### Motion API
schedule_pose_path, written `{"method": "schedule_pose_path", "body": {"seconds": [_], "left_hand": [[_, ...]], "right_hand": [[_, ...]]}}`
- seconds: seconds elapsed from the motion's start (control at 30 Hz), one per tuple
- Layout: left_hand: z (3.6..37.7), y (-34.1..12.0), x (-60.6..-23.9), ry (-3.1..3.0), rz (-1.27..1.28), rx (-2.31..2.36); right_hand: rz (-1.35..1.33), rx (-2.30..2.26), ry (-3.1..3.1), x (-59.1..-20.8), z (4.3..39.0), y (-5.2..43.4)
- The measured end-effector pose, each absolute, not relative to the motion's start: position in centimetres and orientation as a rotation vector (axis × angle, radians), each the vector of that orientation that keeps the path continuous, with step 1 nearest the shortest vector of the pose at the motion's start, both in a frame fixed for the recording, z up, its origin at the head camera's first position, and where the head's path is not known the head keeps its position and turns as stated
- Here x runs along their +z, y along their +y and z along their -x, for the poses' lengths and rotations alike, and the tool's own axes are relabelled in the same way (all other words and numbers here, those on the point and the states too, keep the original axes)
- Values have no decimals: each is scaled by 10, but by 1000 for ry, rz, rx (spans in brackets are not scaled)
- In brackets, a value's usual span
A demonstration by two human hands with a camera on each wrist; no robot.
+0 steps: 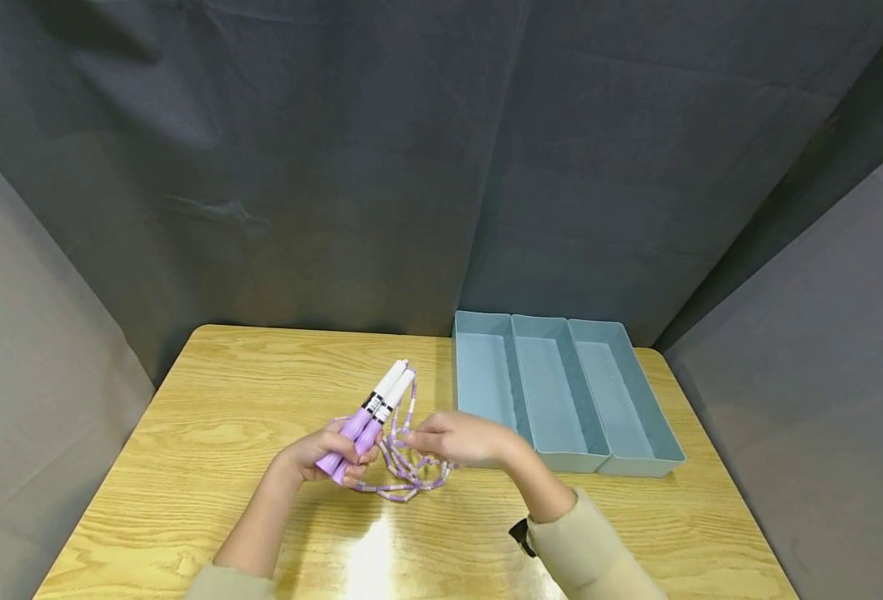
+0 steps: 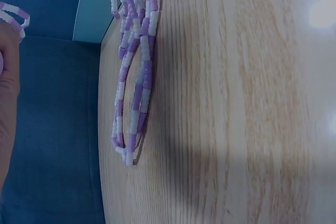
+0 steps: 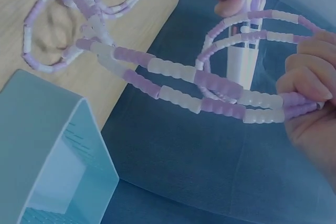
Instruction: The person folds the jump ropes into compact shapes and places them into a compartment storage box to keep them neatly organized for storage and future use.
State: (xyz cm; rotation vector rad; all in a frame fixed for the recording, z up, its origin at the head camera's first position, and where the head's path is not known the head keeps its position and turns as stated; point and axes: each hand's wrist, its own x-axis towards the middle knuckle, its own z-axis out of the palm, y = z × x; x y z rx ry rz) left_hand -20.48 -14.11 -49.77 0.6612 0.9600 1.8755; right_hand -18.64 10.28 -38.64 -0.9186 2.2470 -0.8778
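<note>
Gripping 2 purple handles (image 1: 369, 414), left hand (image 1: 321, 452) fingers curled; right hand (image 1: 462, 438) fingers pinching beaded rope (image 1: 405, 467) just beside.

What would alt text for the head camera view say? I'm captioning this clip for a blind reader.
A person's left hand grips the two purple and white handles of a beaded skipping rope, while the right hand pinches its strands above a wooden table. A pale blue three-compartment tray sits to the right.
</note>
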Motion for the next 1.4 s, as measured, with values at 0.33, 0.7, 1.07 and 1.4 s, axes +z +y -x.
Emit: {"method": "schedule_pose_path", "body": {"seconds": [0.33, 0.7, 1.07, 1.4], "left_hand": [[203, -140, -494, 1030, -592, 1697], [204, -141, -493, 1101, -588, 1483], [202, -142, -493, 1104, -595, 1389], [202, -133, -484, 1109, -592, 1242]], "right_hand": [[980, -742, 2198, -375, 199, 93], [993, -469, 2278, -368, 211, 87], [1103, -392, 2283, -368, 215, 83], [1217, -366, 2226, -376, 217, 73]]}}
